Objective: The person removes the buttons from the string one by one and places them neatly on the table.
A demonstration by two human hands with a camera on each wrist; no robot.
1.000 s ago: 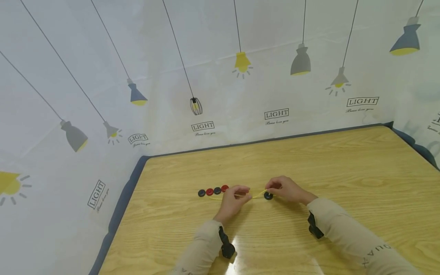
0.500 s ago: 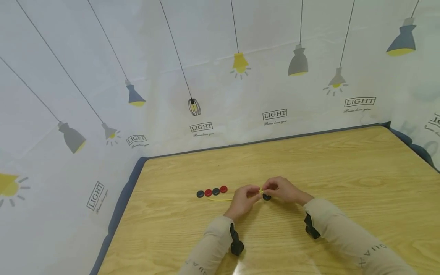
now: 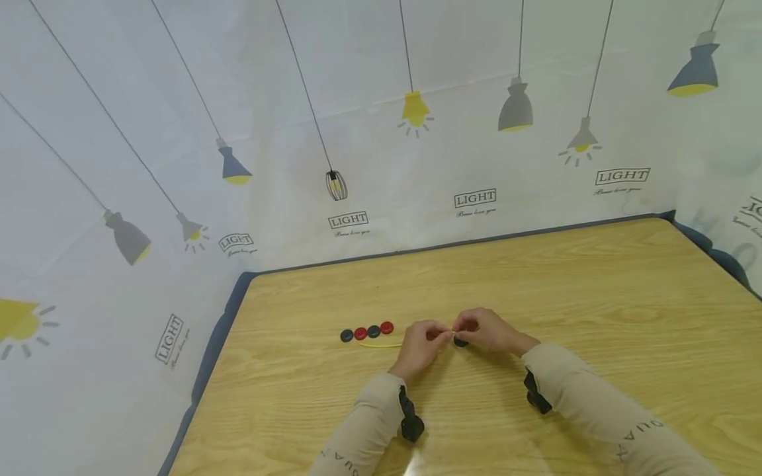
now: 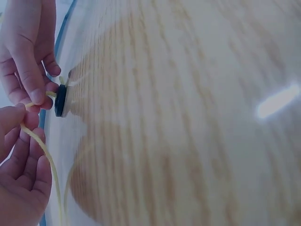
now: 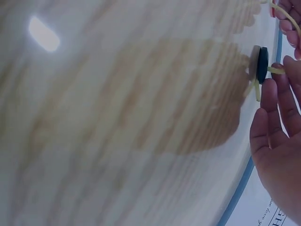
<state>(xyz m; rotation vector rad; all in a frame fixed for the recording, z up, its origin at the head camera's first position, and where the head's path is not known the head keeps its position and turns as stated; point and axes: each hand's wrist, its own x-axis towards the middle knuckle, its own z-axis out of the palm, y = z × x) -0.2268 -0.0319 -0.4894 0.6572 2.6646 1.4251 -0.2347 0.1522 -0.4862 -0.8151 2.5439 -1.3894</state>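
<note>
A yellow string (image 4: 49,157) passes through a dark round button (image 4: 60,100), with a short end showing on the far side in the right wrist view. My left hand (image 3: 418,349) pinches the string between thumb and forefinger, its long tail hanging down. Fingertips of my right hand (image 3: 493,332) meet the left ones and pinch the string right beside the button (image 5: 263,65). In the head view the button (image 3: 460,342) is mostly hidden under the right fingers. From the left hand, the rest of the string (image 3: 379,345) trails leftward over the table.
Several red and dark buttons lie in a row on the wooden table (image 3: 286,396), left of the hands, among them a dark button (image 3: 347,336) and a red button (image 3: 387,327). A white sheet (image 3: 381,152) printed with lamps stands behind the table's far edge.
My left hand has moved right along with the string until its fingertips meet those of my right hand. The right hand has stayed nearly in place, covering more of the button.
</note>
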